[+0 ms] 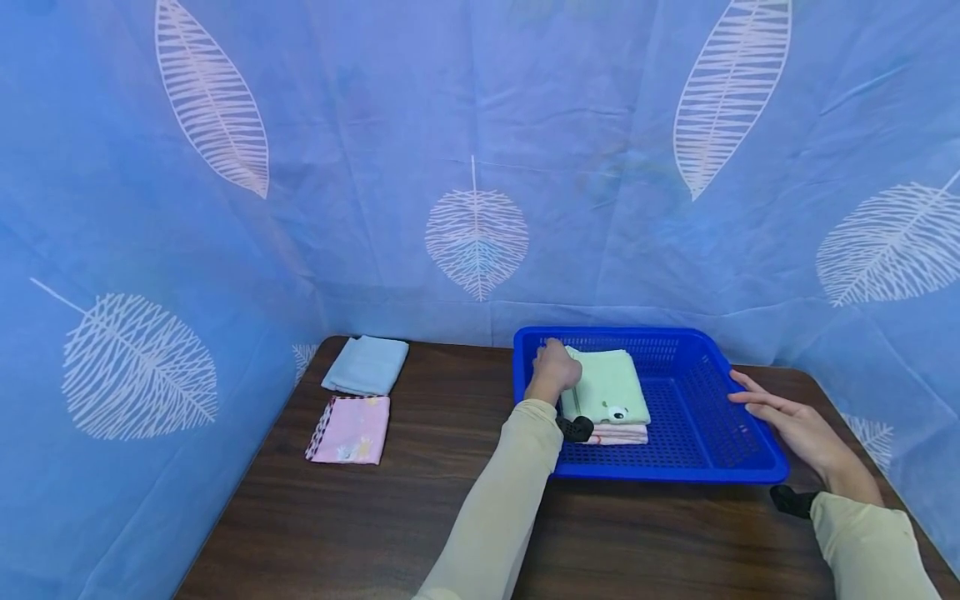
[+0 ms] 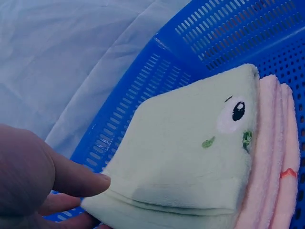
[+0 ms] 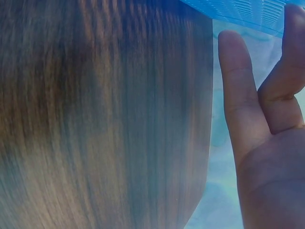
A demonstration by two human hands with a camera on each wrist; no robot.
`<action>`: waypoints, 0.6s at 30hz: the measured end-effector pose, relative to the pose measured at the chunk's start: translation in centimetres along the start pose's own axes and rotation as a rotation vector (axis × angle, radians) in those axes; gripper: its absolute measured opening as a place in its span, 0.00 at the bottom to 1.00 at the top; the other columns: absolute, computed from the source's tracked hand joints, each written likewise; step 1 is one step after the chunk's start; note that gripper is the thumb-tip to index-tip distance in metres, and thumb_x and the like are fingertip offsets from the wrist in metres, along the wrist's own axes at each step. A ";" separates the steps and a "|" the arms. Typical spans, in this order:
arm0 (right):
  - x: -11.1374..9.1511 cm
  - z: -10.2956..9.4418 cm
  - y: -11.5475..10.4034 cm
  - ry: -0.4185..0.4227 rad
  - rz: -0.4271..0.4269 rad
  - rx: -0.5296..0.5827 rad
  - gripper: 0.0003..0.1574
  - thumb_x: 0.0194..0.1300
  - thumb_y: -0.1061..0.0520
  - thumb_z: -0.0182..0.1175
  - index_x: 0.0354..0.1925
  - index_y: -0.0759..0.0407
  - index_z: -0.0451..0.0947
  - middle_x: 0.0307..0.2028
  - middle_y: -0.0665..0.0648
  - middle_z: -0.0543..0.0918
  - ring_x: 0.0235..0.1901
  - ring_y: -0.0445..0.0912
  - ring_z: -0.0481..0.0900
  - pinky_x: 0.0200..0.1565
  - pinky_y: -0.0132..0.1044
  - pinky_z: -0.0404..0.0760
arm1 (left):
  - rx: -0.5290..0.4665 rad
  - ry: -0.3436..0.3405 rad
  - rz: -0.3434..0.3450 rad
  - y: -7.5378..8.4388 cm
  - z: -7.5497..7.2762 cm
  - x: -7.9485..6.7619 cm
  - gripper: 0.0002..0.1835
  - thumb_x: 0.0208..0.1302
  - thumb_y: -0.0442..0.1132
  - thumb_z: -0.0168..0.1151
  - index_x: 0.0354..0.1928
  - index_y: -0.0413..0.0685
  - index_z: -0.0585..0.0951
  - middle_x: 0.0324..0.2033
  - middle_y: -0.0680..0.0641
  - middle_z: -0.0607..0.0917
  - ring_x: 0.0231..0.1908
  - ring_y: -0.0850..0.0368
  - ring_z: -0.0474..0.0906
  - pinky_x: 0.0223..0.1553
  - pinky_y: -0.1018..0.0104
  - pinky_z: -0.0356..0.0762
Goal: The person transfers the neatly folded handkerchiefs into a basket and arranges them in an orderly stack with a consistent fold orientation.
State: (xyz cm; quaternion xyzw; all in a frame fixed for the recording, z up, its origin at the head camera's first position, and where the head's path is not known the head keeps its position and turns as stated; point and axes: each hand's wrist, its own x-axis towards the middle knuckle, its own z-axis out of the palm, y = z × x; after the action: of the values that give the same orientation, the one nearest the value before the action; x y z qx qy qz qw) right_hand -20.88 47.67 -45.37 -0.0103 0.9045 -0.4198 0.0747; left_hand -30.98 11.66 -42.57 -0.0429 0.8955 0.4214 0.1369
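Note:
A blue perforated plastic basket [image 1: 675, 477] holds a small stack of folded towels. On top lies a light green towel [image 1: 611, 383] with an embroidered eye. Under it sit folded pink towels [image 2: 267, 152], their edges showing. My left hand [image 1: 553, 368] is inside the basket at the green towel's left edge. In the left wrist view its thumb lies on that edge, with the fingers partly hidden behind the cloth. Beside the basket's right wall is my right hand [image 1: 798, 425], its fingers fairly straight and spread, fingertips right at the rim.
Toward the left of the dark wooden table [image 1: 442, 417] lie a folded light blue towel [image 1: 367, 365] and, nearer me, a folded pink towel [image 1: 351, 429] with a checkered edge. Blue cloth with white leaf prints [image 1: 390, 208] hangs behind the table and along its sides.

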 end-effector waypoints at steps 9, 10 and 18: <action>-0.2 0.2 0.0 0.010 0.001 -0.043 0.37 0.79 0.33 0.42 0.72 0.53 0.71 0.75 0.23 0.50 0.75 0.27 0.52 0.44 0.15 0.70 | -0.017 0.078 0.054 0.0 -0.7 -0.9 0.29 0.72 0.34 0.54 0.74 0.49 0.67 0.72 0.39 0.69 0.71 0.39 0.65 0.65 0.49 0.73; -0.2 0.2 0.1 0.009 0.006 -0.044 0.37 0.79 0.33 0.42 0.72 0.52 0.71 0.75 0.22 0.49 0.78 0.33 0.53 0.44 0.16 0.71 | -0.019 0.083 0.058 0.0 -0.8 -0.9 0.28 0.72 0.34 0.54 0.73 0.49 0.68 0.71 0.40 0.70 0.70 0.40 0.66 0.64 0.50 0.74; 0.1 0.1 0.4 -0.005 0.003 -0.037 0.38 0.79 0.33 0.41 0.73 0.52 0.69 0.75 0.22 0.48 0.73 0.23 0.50 0.44 0.15 0.70 | -0.028 0.101 0.118 0.1 -1.9 -1.1 0.25 0.73 0.33 0.51 0.70 0.54 0.74 0.68 0.44 0.75 0.65 0.45 0.72 0.48 0.57 0.72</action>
State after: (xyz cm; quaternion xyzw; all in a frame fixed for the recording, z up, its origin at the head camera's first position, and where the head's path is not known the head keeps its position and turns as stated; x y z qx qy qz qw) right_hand -20.89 47.82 -45.73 -0.0114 0.9119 -0.4028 0.0775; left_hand -30.36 10.22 -40.98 -0.0130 0.8962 0.4386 0.0660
